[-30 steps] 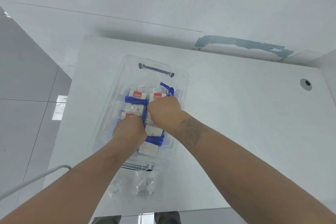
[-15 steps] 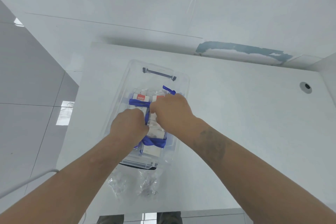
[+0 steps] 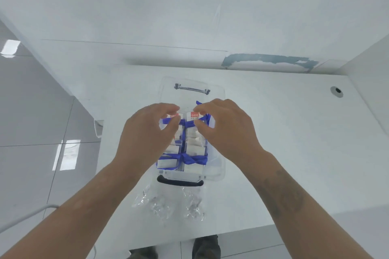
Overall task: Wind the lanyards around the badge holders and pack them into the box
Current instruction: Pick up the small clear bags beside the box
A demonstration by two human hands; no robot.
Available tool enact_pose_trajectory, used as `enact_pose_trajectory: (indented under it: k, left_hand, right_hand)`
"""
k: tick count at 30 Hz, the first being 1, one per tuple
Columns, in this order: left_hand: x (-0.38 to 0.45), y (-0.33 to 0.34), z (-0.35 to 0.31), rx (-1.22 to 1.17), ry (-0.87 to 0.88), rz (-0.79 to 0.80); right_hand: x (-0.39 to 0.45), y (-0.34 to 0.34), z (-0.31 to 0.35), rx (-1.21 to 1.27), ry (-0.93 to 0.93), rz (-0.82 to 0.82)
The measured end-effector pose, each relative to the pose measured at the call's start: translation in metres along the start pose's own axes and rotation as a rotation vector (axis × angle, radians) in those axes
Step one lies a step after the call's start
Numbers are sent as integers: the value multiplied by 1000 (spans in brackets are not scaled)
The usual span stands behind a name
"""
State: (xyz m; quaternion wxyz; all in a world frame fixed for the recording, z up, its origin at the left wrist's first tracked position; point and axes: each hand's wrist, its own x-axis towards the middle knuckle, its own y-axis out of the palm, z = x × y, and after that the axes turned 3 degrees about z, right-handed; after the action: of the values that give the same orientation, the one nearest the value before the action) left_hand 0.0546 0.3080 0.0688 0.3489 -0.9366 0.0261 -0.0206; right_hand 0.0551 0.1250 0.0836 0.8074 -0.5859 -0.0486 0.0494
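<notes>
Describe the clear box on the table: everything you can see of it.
The clear box is see-through plastic with rounded corners, sitting flat on the white table. A dark handle sits at its near end, a grey bar-like one at the far end. Inside lie two rows of badge holders bound with blue lanyards. The left hand and right hand hover over its far half; contact is unclear. Crumpled clear wrappers lie just beside the near end.

White table (image 3: 273,143); white wall (image 3: 189,6) (paint chipped); glossy floor (image 3: 31,111).
</notes>
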Motion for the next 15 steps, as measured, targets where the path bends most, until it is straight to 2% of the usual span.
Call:
enact_pose_trajectory:
  k: [4, 8, 15]
  left_hand:
    - [-17, -16, 13, -11, 52, -32]
    - [-31, -26, 20, -18, 29, 1]
    - [-58, -21, 14, -19, -5, -27]
  right_hand:
    - [-28, 5, 15, 47, 47, -90]
    - [-49, 0, 21, 63, 101, -63]
    - [-79, -3, 12, 86, 75, -44]
